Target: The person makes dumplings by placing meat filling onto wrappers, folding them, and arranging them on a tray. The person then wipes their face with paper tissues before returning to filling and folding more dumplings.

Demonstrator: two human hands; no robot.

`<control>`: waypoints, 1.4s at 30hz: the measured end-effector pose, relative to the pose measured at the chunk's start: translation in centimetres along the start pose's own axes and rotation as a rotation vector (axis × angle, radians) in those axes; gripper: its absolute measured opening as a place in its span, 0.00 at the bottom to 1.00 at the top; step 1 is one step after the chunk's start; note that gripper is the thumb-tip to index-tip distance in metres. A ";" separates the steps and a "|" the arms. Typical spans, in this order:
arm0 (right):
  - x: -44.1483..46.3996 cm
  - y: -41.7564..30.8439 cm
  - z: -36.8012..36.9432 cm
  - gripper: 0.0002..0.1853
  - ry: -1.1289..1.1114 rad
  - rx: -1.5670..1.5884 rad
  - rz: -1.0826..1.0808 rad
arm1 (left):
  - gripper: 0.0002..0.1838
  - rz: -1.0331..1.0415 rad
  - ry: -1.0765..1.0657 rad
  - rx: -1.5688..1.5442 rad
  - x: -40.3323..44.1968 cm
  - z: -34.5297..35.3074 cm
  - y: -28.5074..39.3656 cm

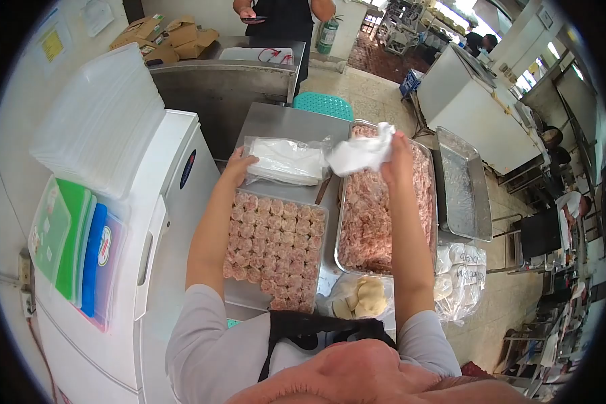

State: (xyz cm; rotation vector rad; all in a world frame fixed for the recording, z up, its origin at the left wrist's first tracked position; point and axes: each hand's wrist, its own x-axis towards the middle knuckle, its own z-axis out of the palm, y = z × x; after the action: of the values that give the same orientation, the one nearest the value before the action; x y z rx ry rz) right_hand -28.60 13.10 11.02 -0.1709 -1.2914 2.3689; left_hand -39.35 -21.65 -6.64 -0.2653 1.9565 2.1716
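Observation:
My left hand (239,165) is closed on the left end of a clear plastic packet (286,161) with folded white sheets or bags inside. My right hand (398,158), fingers pinched, holds a crumpled white sheet (360,155), blurred by motion, at the packet's right end; whether it is plastic or paper I cannot tell. Just below the packet lies a tray of open-topped meat dumplings (276,236) in close rows, with a gap at its lower left. A deep metal pan of raw ground meat (377,222) sits under my right forearm.
A bag of round pale dough wrappers (363,298) lies near my body. Right of the meat stands another metal pan (463,182), with wrapped white bags (461,279) below. A white freezer (161,182) bounds the left. A person (276,20) holding a phone stands behind the table.

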 end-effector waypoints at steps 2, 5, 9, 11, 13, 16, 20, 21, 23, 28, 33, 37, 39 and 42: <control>0.2 -1.9 -0.6 0.08 -0.030 -0.041 0.073 | 0.37 -0.143 -0.062 -0.166 0.1 -0.6 0.0; -1.1 -1.6 -0.7 0.08 -0.171 -0.417 0.149 | 0.35 -0.202 -0.197 -0.183 0.2 -0.7 0.8; -2.6 0.9 -1.8 0.09 -0.640 -1.470 -0.008 | 0.25 -0.121 -0.137 -0.393 -1.4 -0.4 2.1; -3.0 1.7 -1.1 0.09 -0.582 -1.536 -0.140 | 0.22 -0.083 -0.227 -0.452 -2.3 -0.6 3.1; -3.5 1.9 0.1 0.09 -0.524 -1.598 -0.275 | 0.22 -0.061 -0.322 -0.543 -3.9 -0.8 4.4; -4.8 0.9 2.7 0.11 -0.526 -1.528 -0.393 | 0.22 -0.094 -0.315 -0.609 -5.5 -0.7 5.5; -7.3 0.2 6.4 0.13 -0.581 -1.544 -0.503 | 0.23 -0.100 -0.433 -0.653 -7.1 -0.1 6.5; -7.7 0.2 6.7 0.14 -0.551 -1.666 -0.615 | 0.24 -0.091 -0.449 -0.649 -7.3 0.2 6.5; -5.6 2.3 4.2 0.13 -0.629 -1.652 -0.654 | 0.25 -0.084 -0.468 -0.643 -7.6 0.3 6.4; -4.8 -2.1 3.6 0.10 -0.611 -1.192 -0.375 | 0.25 -0.040 -0.497 -0.659 -7.1 -0.5 4.6; -5.0 -1.5 3.0 0.10 -0.499 -0.964 -0.245 | 0.26 -0.093 -0.499 -0.785 -8.1 0.6 3.9; -7.4 -0.1 6.8 0.11 -0.187 -0.751 -0.247 | 0.28 0.679 -0.573 -0.784 -14.3 4.1 4.6; -6.8 -0.6 7.4 0.10 -0.356 -0.833 -0.185 | 0.28 0.358 -0.509 -0.872 -13.8 4.7 3.9; -7.6 -3.5 9.0 0.09 -0.511 -0.920 -0.138 | 0.28 -0.070 -0.441 -1.030 -12.2 4.6 1.6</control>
State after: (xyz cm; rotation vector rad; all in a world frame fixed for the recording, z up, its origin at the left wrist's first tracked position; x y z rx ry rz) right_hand -23.45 4.50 18.16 0.2670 -2.4620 1.5752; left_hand -27.99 -17.61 -1.34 0.0159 0.4944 2.6804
